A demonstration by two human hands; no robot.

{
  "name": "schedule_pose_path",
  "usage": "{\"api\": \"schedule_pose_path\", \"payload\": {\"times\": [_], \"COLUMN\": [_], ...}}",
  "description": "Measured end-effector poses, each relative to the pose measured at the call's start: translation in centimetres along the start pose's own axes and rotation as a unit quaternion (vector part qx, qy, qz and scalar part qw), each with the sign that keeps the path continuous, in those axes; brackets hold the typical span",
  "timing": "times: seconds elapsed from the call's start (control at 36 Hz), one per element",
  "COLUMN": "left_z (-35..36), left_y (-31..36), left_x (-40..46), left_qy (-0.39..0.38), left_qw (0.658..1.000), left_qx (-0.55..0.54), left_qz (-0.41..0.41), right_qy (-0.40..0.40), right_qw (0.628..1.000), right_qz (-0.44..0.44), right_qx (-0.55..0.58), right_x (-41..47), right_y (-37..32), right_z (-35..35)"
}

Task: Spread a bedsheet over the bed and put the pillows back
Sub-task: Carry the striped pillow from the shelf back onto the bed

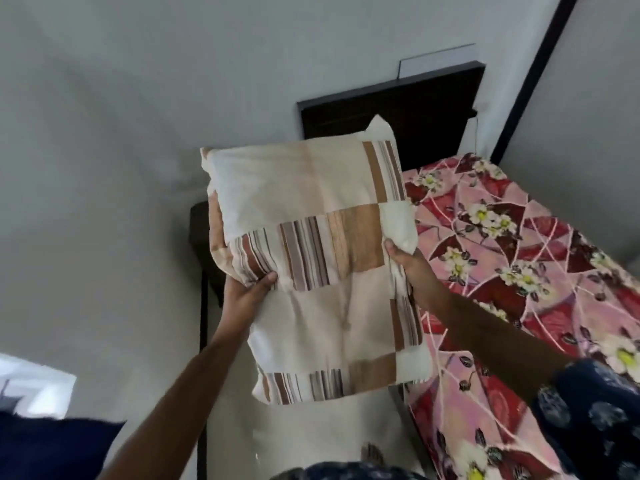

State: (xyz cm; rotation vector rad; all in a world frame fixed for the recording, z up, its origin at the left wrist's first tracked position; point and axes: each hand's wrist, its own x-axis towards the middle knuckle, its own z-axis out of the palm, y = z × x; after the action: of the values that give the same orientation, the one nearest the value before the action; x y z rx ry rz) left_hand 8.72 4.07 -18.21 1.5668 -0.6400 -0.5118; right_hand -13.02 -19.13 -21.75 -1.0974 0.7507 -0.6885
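Gripping left: left hand (pixel 247 289) fingers curl round pillow (pixel 311 251) edge.
Right: right hand (pixel 405 261) pinches opposite edge.
Beside: floral bedsheet (pixel 519 271).
Writing: none readable.

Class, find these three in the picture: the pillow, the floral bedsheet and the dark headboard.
pillow (pixel 311 216): head view, on its cream and brown striped front.
floral bedsheet (pixel 519 258): head view, on the spread red and pink part.
headboard (pixel 415 109): head view, on its dark front panel.

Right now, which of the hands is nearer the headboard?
Right. The right hand grips the pillow at its right edge, closer to the dark headboard. The left hand grips the pillow's left edge, lower and farther from it.
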Motion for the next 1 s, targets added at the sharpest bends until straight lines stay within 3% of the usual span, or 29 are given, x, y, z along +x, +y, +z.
{"api": "schedule_pose_path", "payload": {"times": [0.39, 0.5, 0.83, 1.0], "left_z": [6.5, 8.9, 19.3, 27.8], "left_y": [-2.7, -2.7, -2.8, -5.9], "left_x": [26.5, 34.9, 54.4, 61.5], "left_qy": [-0.117, -0.167, -0.397, -0.378], "left_qw": [0.992, 0.984, 0.910, 0.906], "left_qx": [0.018, 0.018, -0.018, -0.006], "left_qz": [-0.036, -0.054, -0.119, -0.188], "right_qy": [0.144, 0.220, 0.349, 0.380], "right_qw": [0.988, 0.974, 0.907, 0.876], "right_qz": [0.032, 0.033, 0.071, 0.063], "right_qx": [0.048, 0.050, 0.225, 0.289], "right_x": [18.6, 23.6, 34.9, 40.8], "right_y": [-0.5, -1.2, 0.9, 2.7], "right_z": [-0.4, 1.1, -1.6, -4.7]}}
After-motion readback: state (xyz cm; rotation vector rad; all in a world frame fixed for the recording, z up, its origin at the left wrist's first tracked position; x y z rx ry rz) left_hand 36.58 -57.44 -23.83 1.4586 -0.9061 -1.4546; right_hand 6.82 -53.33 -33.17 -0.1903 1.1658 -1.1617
